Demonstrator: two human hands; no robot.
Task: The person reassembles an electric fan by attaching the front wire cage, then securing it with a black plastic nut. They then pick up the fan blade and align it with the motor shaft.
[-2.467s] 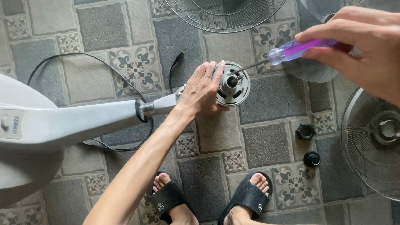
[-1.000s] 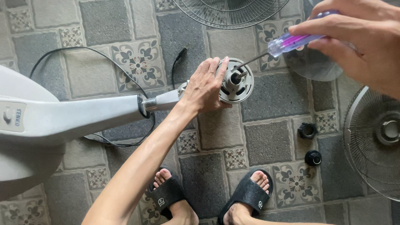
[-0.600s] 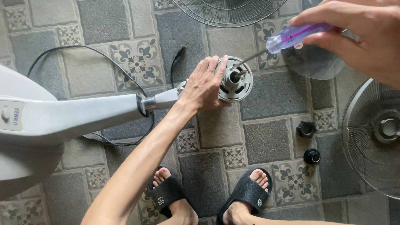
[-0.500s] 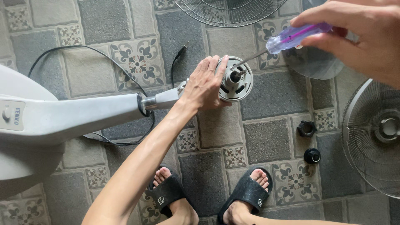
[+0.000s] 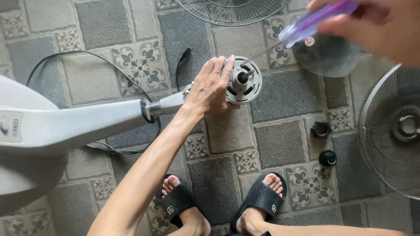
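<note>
While the left hand (image 5: 213,87) is lying flat against the round motor head (image 5: 243,80) of the tipped-over standing fan (image 5: 65,126), fingers together and pressed along its left rim rather than wrapped round it, the right hand (image 5: 376,22) is holding a purple-handled screwdriver (image 5: 315,19) at the far right, fingers closed about the handle and blurred, the thin shank (image 5: 267,49) pointing down and left toward the head but standing apart from it. The short shaft (image 5: 246,75) is sticking out of the middle of the head, and the screwdriver tip is not touching anything that I can make out. The likeliest trouble, as I judge it, is a slip: the steadying hand is only pushing, not gripping, so a sideways shove from the tool could be rolling the head on the patterned tile floor (image 5: 280,148) and sending the tip off a screw toward the fingertips beside the shaft. A poorly seated tip could also be chewing up a screw head. Two small black caps (image 5: 327,157) are lying loose on the tiles to the right, just beyond the person's sandalled feet (image 5: 258,205), so a shuffle could be kicking them away. A wire guard (image 5: 393,131) is resting at the right edge, a second one (image 5: 232,11) at the far edge, with a clear blade (image 5: 328,59) under the tool hand; a dropped screwdriver could be cracking that. The black cord (image 5: 94,59) is looping near the fan's neck, ready to snag.
</note>
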